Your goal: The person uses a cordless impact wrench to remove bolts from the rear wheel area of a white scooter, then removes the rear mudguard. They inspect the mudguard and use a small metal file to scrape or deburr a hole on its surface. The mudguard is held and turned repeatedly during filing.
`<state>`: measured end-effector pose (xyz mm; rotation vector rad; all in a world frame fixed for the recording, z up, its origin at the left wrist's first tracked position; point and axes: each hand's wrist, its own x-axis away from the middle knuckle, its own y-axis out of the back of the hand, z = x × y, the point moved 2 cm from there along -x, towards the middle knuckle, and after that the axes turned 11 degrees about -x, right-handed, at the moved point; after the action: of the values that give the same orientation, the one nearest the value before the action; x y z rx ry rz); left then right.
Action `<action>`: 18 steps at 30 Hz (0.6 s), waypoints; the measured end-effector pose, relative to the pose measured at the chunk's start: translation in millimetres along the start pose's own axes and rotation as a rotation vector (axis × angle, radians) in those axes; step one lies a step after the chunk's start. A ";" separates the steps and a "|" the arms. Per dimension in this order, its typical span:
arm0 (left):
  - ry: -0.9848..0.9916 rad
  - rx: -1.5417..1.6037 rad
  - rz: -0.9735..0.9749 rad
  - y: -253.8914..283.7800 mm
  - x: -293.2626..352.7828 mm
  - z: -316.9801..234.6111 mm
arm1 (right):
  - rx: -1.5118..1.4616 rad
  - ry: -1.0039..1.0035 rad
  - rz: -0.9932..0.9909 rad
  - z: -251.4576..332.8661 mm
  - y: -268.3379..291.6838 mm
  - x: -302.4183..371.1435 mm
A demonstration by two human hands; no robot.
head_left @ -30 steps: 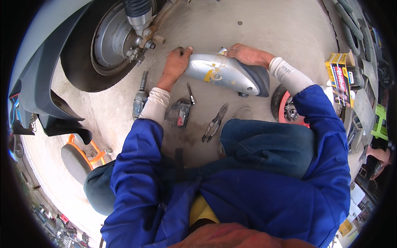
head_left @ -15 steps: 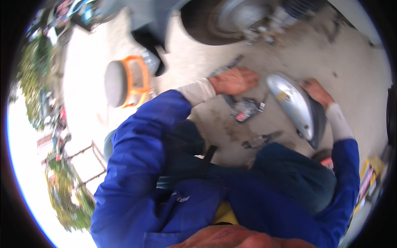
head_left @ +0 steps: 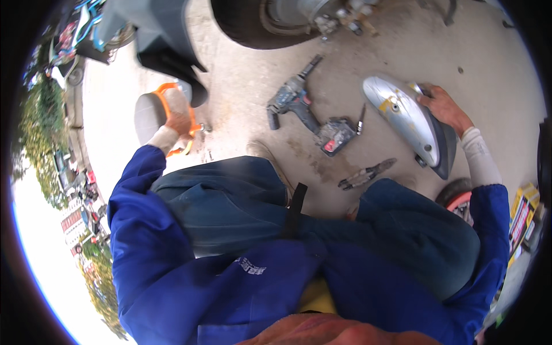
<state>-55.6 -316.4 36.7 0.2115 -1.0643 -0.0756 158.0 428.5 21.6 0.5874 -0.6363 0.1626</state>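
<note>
On the left, my left hand (head_left: 179,123) is at the orange frame of a small stool (head_left: 150,118) with a grey round seat. Its fingers seem wrapped around the frame, though they are partly hidden. At right, my right hand (head_left: 444,108) grips the upper edge of a silver-and-black scooter muffler (head_left: 405,118), whose silver face has yellowish stains. The muffler slants over the concrete. Between my hands, a cordless drill (head_left: 302,106) with a battery pack (head_left: 335,137) lies on the ground. Nearer my knees lies a pair of pliers (head_left: 367,173).
A vehicle wheel (head_left: 270,23) and dark grey bodywork (head_left: 158,34) hang over the far side. Beside my right knee sits a red-and-black round object (head_left: 458,200). A yellow box (head_left: 522,215) stands at the far right. Parked vehicles line the left background.
My left hand has swung left from above the drill to the stool. My right hand stays on the muffler. The view has shifted, and the drill now shows fully.
</note>
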 end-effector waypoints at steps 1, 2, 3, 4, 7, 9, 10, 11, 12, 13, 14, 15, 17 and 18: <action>-0.019 -0.020 0.049 -24.0 0.5 1.7 | 0.023 -0.004 -0.009 -3.9 1.9 4.8; -0.041 -0.040 0.094 -47.9 -2.4 3.4 | 0.041 -0.004 -0.013 -9.2 0.0 7.8; -0.002 -0.050 -0.017 -31.6 2.6 -5.0 | 0.064 -0.007 -0.021 -13.6 -3.1 8.8; -0.002 0.003 0.045 -40.2 -0.6 -5.5 | 0.039 0.011 -0.033 -17.6 -4.5 7.6; -0.066 -0.008 -0.027 -93.6 1.3 -18.2 | 0.000 0.031 -0.004 -33.7 -3.2 3.1; -0.170 0.045 -0.071 -75.1 2.5 -31.9 | 0.001 0.039 -0.010 -36.2 1.4 10.7; -0.192 0.055 -0.071 -73.6 12.9 -40.5 | 0.011 0.144 -0.099 -53.5 -4.4 8.0; -0.213 0.080 -0.063 -77.4 31.6 -53.0 | -0.040 0.097 -0.083 -47.9 -7.4 11.8; -0.256 0.135 -0.066 -70.5 61.0 -71.4 | -0.091 0.051 -0.069 -26.0 -4.8 15.1; -0.303 0.183 -0.071 -59.8 88.8 -85.6 | -0.147 0.001 -0.063 -12.8 -1.1 18.7; -0.361 0.226 -0.101 -46.1 92.7 -92.5 | 0.008 0.020 -0.118 -9.3 4.2 29.3; -0.387 0.266 -0.099 -35.1 107.7 -106.0 | -0.002 0.061 -0.142 -6.6 4.0 32.6; -0.406 0.394 -0.071 -8.7 143.7 -139.4 | -0.009 0.079 -0.156 -13.8 4.2 33.6; -0.396 0.451 -0.039 4.3 160.9 -152.5 | -0.078 0.035 -0.188 -9.1 -1.3 36.1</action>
<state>155.5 -317.8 104.7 0.6441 -1.4651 0.0937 191.9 431.3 36.9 0.5647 -0.5477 -0.0280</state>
